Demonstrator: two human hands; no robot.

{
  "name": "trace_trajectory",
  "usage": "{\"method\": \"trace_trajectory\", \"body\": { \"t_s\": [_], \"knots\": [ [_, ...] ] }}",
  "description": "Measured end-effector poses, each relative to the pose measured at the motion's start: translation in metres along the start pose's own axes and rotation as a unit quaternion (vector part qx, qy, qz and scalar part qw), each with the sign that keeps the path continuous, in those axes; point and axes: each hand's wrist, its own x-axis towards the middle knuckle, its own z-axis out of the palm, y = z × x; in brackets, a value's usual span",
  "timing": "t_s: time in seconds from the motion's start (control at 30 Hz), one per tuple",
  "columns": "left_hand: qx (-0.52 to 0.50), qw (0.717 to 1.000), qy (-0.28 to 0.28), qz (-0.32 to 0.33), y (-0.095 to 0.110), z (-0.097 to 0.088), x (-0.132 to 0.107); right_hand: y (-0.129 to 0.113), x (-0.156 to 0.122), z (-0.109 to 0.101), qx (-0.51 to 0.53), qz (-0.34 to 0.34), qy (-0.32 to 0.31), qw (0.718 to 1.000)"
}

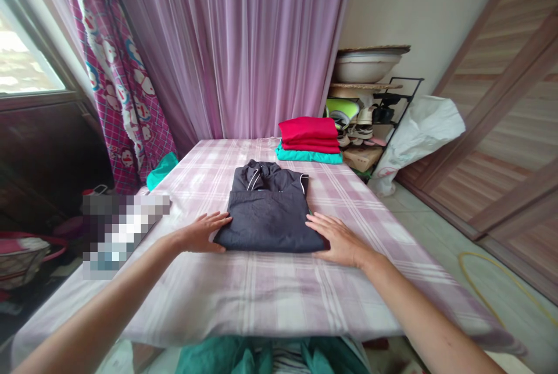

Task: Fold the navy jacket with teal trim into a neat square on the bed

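A dark folded garment (270,211) with thin white piping lies in the middle of a table covered in a pink-and-white checked cloth (261,292). My left hand (204,233) rests flat at the garment's near left corner, fingers stretched out and touching its edge. My right hand (335,239) lies flat at the near right corner, fingers spread against the fabric. Neither hand grips anything.
A stack of folded red and teal clothes (309,140) sits at the table's far right. A teal cloth (161,170) hangs off the left edge. Purple curtains (244,48) hang behind. A shoe rack (370,118) and white sack (418,135) stand to the right.
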Motion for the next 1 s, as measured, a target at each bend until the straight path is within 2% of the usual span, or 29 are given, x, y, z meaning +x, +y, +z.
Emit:
{"method": "trace_trajectory", "body": {
  "t_s": [0.1,0.23,0.37,0.43,0.63,0.7,0.77,0.83,0.9,1.0],
  "knots": [
    [-0.052,0.996,0.076,0.022,0.001,0.002,-0.003,0.002,-0.001,0.006,-0.011,-0.040,0.080,0.996],
    [-0.144,0.966,0.206,0.053,0.007,0.006,-0.006,0.008,0.005,0.010,0.010,-0.079,0.168,0.983],
    [-0.199,0.941,0.274,-0.012,0.020,-0.001,-0.002,0.004,0.017,-0.004,0.022,-0.074,0.240,0.968],
    [-0.223,0.932,0.284,-0.044,0.030,-0.011,-0.002,-0.004,0.019,-0.017,0.030,-0.054,0.259,0.964],
    [-0.302,0.897,0.311,-0.087,0.059,-0.056,-0.018,-0.029,0.018,-0.060,0.094,0.056,0.265,0.958],
    [-0.312,0.881,0.336,-0.114,0.061,-0.071,-0.011,-0.032,0.035,-0.070,0.101,0.093,0.294,0.946],
    [-0.320,0.861,0.365,-0.153,0.057,-0.084,0.008,-0.032,0.063,-0.077,0.102,0.146,0.312,0.933],
    [-0.343,0.842,0.364,-0.204,0.050,-0.092,0.035,-0.030,0.098,-0.078,0.104,0.227,0.297,0.922],
    [-0.389,0.829,0.306,-0.261,0.042,-0.092,0.063,-0.026,0.127,-0.071,0.113,0.311,0.236,0.914],
    [-0.405,0.819,0.237,-0.330,0.033,-0.073,0.093,-0.020,0.147,-0.047,0.114,0.356,0.129,0.918]
  ]
}}
